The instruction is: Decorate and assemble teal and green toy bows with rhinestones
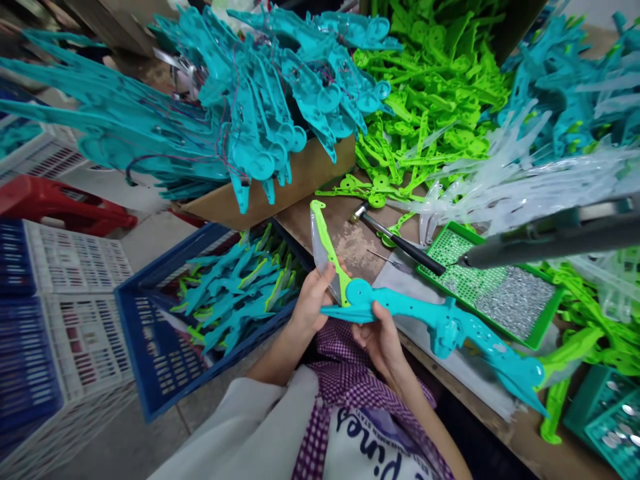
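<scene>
Across both hands lies a long turquoise plastic part [405, 303] with a round joint. A lime-green arm [327, 247] backed by a clear plastic piece is attached at that joint and points up. My left hand [313, 300] is closed around the lower green arm and the pointed turquoise end. My right hand [383, 337] grips the turquoise body from below, thumb on top. At its far right end, the part meets another green piece [573, 350]. A hammer [397, 240] and a thin pointed tool [390, 259] lie on the table just beyond.
A green tray [543, 327] holds many small metal pieces. A power screwdriver [550, 233] hangs over it. Turquoise parts with wires fill a cardboard box [280, 180]; green and clear parts are piled behind. A blue crate [150, 347] of assembled pieces stands left; a teal bin [595, 400] right.
</scene>
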A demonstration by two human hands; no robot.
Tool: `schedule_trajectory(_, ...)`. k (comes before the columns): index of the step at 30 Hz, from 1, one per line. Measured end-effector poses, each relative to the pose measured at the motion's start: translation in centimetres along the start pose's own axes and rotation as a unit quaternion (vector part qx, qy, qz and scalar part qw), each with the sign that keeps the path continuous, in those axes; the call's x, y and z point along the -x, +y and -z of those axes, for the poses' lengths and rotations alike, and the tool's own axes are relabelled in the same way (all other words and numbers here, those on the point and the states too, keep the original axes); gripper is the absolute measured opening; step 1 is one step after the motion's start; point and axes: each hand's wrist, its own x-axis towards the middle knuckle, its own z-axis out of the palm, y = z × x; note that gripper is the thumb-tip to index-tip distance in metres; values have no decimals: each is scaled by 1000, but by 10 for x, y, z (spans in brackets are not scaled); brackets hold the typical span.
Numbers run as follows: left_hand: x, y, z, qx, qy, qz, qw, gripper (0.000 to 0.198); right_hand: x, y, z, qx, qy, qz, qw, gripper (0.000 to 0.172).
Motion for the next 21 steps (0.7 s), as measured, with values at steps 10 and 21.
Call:
schedule_trajectory(10,16,16,-3,9,-157,-49,986,32,16,3,12,32,-14,78,996,37)
schedule_trajectory(21,4,-4,0,101,33,0,994,39,6,-7,31,168,-81,-15,982,57)
